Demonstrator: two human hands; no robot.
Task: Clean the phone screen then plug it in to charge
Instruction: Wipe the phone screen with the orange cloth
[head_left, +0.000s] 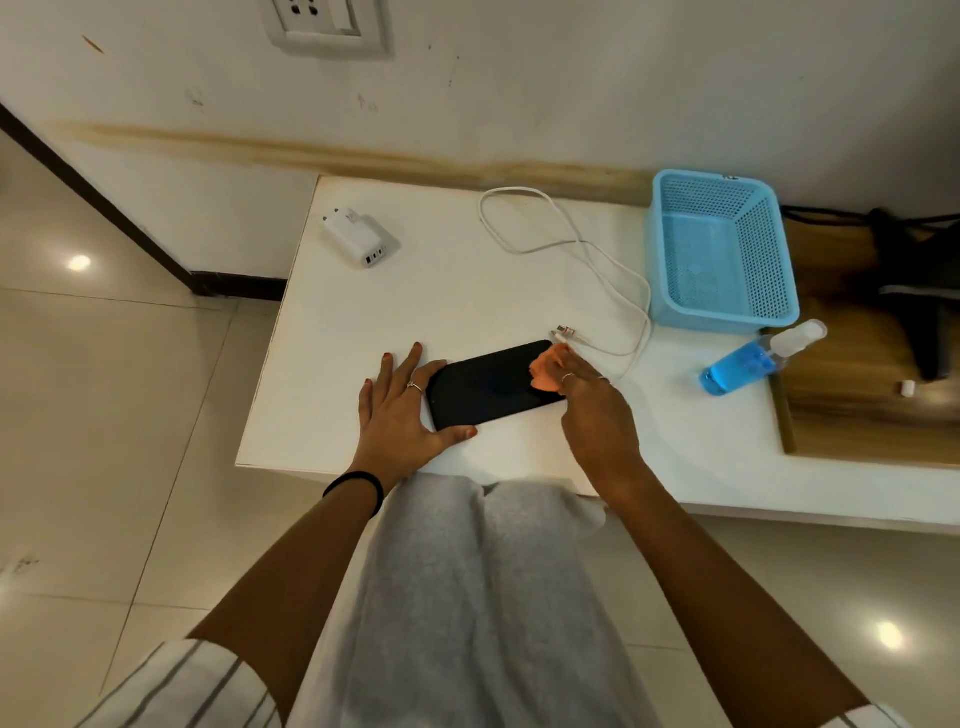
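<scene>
A black phone (485, 387) lies flat, screen up, on the white table (441, 301). My left hand (402, 410) rests on the table at the phone's left end, thumb and forefinger straight along its edges. My right hand (592, 405) holds a bunched orange cloth (545, 370) and presses it onto the phone's right end. A white charging cable (597, 260) loops across the table, its connector ends lying just beyond the phone. A white charger adapter (358, 236) lies at the back left. A wall socket (324, 23) sits on the wall above.
A light blue mesh basket (722, 254) stands at the back right. A bottle of blue liquid (753, 358) lies on its side by the basket. A wooden surface (857, 395) adjoins the table on the right. My lap in grey fabric is at the table's front edge.
</scene>
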